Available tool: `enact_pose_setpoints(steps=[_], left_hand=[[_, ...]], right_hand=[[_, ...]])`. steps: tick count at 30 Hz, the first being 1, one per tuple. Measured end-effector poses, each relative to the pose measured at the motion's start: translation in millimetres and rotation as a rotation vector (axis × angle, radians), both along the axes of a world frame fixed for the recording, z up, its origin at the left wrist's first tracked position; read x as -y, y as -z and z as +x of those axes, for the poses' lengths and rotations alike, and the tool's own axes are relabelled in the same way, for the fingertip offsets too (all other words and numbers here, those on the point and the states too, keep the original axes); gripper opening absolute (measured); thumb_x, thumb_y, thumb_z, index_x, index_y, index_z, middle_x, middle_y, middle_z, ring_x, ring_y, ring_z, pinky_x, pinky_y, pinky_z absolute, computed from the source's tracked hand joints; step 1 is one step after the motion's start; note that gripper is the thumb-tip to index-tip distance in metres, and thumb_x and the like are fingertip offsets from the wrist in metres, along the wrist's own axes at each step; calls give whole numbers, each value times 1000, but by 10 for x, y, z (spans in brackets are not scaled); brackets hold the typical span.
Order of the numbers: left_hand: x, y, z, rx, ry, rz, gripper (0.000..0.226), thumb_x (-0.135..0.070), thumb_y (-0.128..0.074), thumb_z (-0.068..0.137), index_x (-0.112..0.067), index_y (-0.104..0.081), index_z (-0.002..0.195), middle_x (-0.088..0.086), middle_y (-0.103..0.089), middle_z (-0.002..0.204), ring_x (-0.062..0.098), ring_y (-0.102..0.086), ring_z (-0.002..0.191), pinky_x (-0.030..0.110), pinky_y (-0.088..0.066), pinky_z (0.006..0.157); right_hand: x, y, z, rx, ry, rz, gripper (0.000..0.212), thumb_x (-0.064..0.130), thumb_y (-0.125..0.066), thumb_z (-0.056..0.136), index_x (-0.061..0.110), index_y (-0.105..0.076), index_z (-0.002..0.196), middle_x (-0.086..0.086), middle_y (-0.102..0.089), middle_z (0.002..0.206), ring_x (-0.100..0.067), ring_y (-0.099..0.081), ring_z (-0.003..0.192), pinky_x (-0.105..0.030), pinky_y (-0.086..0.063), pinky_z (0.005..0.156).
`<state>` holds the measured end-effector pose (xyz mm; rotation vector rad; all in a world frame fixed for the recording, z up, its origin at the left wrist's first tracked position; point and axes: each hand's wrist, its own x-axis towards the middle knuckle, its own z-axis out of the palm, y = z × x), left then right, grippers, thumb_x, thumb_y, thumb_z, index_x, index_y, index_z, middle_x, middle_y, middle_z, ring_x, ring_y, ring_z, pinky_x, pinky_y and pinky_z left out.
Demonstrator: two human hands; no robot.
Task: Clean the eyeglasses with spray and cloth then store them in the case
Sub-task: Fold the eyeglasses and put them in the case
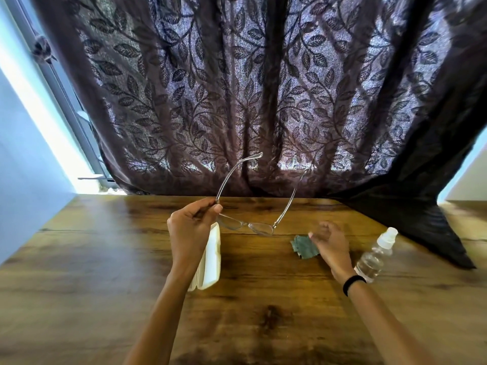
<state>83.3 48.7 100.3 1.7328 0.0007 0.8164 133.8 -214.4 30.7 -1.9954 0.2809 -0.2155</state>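
My left hand [191, 229] holds clear-framed eyeglasses [259, 227] above the table, pinching the frame at its left hinge, with both temple arms unfolded and pointing away from me. A white glasses case [209, 262] lies closed on the table, partly hidden under my left wrist. My right hand [330, 243] hovers with its fingers spread and nothing in them, just over the right edge of a small green cloth [303, 246] lying flat on the wood. A clear spray bottle [375, 255] with a white cap stands to the right of that hand.
The wooden table [105, 259] runs from the front to a dark leaf-patterned curtain [237, 101] that hangs along its far edge and drapes onto its right corner. A pale wall and window frame are at the left.
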Motion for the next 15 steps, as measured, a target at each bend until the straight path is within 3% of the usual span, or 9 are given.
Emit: enact_pose_setpoints(steps=[3,7,11,15], left_hand=[[20,-10,21,1,3,-1,26,-5,-73,73,-26,-68,87,-15,-67,70,-4,-64,61,15,-54,62],[41,0,50,-7,14,-17,25,-4,-73,73,-26,-69,86,-11,-68,70,-6,-63,61,12,-52,62],[61,39,66,-45,52,-119,27,-7,-73,74,-33,-69,79,-9,-71,73,-1,-65,65,23,-56,65],[103,111,50,-84,99,-197,20,-16,-73,75,-36,-73,77,-9,-74,72,2,-66,66,15,-52,62]], right_hand=[[-76,-223,-86,209,-91,194,28,11,-64,83,13,-61,111,-2,-64,107,-11,-60,96,-30,-50,88],[-224,-509,-201,182,-328,619,25,12,-66,74,17,-68,98,0,-73,94,-11,-67,89,-20,-56,71],[-344,-543,-262,207,-360,662,27,17,-68,67,17,-70,94,1,-75,87,-10,-67,85,-18,-54,68],[-430,-491,-317,297,-305,616,21,12,-70,70,18,-71,90,3,-75,86,-7,-69,83,-13,-53,66]])
